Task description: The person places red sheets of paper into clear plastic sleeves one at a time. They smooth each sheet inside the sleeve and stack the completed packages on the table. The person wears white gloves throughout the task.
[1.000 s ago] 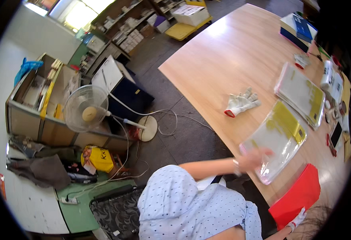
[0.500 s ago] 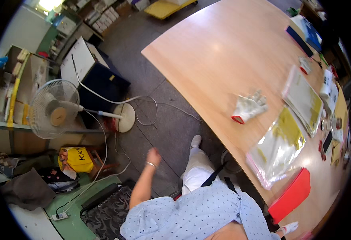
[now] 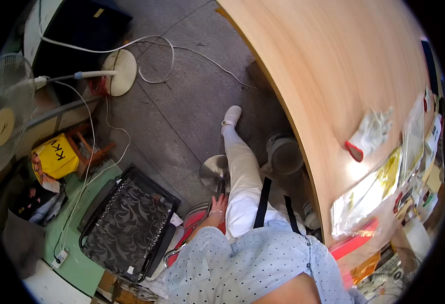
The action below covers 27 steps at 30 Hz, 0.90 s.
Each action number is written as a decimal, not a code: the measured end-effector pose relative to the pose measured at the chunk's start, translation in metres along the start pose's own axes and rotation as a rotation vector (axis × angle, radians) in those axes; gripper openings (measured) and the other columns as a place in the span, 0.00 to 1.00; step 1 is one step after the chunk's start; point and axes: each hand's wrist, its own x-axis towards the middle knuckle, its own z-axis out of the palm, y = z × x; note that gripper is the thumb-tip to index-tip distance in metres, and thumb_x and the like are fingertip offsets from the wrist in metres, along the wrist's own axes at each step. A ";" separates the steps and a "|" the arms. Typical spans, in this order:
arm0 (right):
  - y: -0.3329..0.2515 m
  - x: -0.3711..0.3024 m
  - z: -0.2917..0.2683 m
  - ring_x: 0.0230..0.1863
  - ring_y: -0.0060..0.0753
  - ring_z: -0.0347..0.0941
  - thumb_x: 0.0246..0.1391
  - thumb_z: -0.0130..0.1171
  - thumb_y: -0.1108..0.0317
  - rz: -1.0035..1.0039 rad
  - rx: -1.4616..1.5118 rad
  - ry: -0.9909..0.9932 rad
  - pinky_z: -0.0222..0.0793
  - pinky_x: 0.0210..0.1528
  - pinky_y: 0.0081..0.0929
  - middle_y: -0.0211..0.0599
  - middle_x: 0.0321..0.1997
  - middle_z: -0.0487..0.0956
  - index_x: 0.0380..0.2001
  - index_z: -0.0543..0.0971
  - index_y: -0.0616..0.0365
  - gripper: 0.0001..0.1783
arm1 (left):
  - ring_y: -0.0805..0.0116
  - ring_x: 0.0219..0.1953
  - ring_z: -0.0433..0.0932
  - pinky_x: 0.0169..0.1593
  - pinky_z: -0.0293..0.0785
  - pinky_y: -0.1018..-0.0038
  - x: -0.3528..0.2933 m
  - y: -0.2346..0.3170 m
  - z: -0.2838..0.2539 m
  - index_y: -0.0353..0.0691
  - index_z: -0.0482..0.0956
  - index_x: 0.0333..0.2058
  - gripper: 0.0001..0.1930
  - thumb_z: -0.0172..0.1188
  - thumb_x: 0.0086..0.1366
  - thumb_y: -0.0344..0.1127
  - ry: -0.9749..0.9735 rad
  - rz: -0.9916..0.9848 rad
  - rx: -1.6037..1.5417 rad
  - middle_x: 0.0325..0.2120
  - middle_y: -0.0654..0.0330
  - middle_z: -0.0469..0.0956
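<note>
My left hand (image 3: 218, 206) is lowered beside my left thigh with its fingers apart and nothing visible in it. It lies over the edge of a red seat (image 3: 194, 217), just below a round metal disc (image 3: 215, 171) on the floor; whether it presses on the seat I cannot tell. My right hand is out of the picture. On the wooden table (image 3: 303, 55) to my right lie a white knit glove with a red cuff (image 3: 372, 134), clear plastic bags with yellow (image 3: 369, 197) and a red flat piece (image 3: 353, 240).
A grey bin (image 3: 284, 154) stands under the table edge. At the left are a black patterned case (image 3: 128, 223) on a green surface (image 3: 63, 223), a yellow bag (image 3: 56, 156) and a standing fan (image 3: 5, 121). Its round base (image 3: 121, 73) and a white cable (image 3: 171, 50) are on the floor.
The view has swung down and toward the right. My left hand has dropped from in front of me to the red seat, its fingers spreading. My right hand has gone out of view.
</note>
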 end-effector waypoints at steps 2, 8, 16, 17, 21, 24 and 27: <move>0.016 -0.002 -0.011 0.39 0.37 0.66 0.52 0.50 0.56 0.022 0.005 0.027 0.63 0.42 0.31 0.44 0.38 0.70 0.41 0.71 0.61 0.20 | 0.46 0.63 0.53 0.58 0.53 0.44 0.015 -0.001 -0.001 0.47 0.58 0.60 0.37 0.60 0.52 0.48 -0.100 0.002 -0.190 0.61 0.53 0.56; 0.069 0.001 -0.038 0.35 0.35 0.65 0.52 0.49 0.59 0.081 0.035 0.096 0.63 0.38 0.29 0.42 0.33 0.70 0.38 0.72 0.60 0.16 | 0.45 0.58 0.61 0.57 0.61 0.57 0.052 -0.007 0.005 0.43 0.59 0.59 0.38 0.60 0.52 0.50 -0.414 -0.081 -0.532 0.57 0.48 0.62; 0.183 -0.074 -0.089 0.30 0.31 0.65 0.52 0.48 0.63 0.286 0.017 0.246 0.62 0.33 0.26 0.39 0.27 0.69 0.34 0.73 0.58 0.11 | 0.47 0.56 0.65 0.57 0.66 0.62 0.039 -0.113 -0.040 0.37 0.64 0.53 0.50 0.77 0.29 0.46 -0.284 -0.166 -0.424 0.53 0.44 0.66; 0.201 -0.087 -0.093 0.29 0.31 0.65 0.52 0.48 0.63 0.307 0.012 0.270 0.62 0.33 0.26 0.39 0.26 0.69 0.34 0.73 0.58 0.10 | 0.47 0.56 0.65 0.57 0.66 0.62 0.046 -0.135 -0.026 0.37 0.63 0.53 0.49 0.76 0.31 0.47 -0.249 -0.165 -0.398 0.53 0.44 0.66; 0.291 -0.179 -0.130 0.27 0.29 0.65 0.52 0.48 0.65 0.401 -0.148 0.371 0.62 0.30 0.25 0.37 0.23 0.69 0.31 0.74 0.57 0.08 | 0.48 0.49 0.72 0.52 0.69 0.61 0.059 -0.230 0.009 0.37 0.70 0.48 0.35 0.69 0.42 0.47 -0.180 -0.113 -0.390 0.46 0.42 0.72; 0.327 -0.136 -0.148 0.25 0.28 0.65 0.52 0.48 0.67 0.038 -0.384 0.478 0.62 0.28 0.24 0.36 0.21 0.69 0.30 0.74 0.56 0.07 | 0.50 0.46 0.73 0.48 0.71 0.62 0.066 -0.199 0.007 0.38 0.72 0.44 0.28 0.66 0.44 0.43 -0.278 -0.013 -0.354 0.42 0.43 0.73; 0.340 -0.218 -0.009 0.12 0.29 0.59 0.53 0.46 0.69 0.605 0.920 -0.377 0.53 0.11 0.33 0.28 0.14 0.63 0.18 0.67 0.45 0.10 | 0.51 0.42 0.75 0.44 0.72 0.63 0.057 -0.240 -0.039 0.38 0.74 0.40 0.21 0.64 0.47 0.39 -0.250 -0.060 -0.110 0.38 0.43 0.75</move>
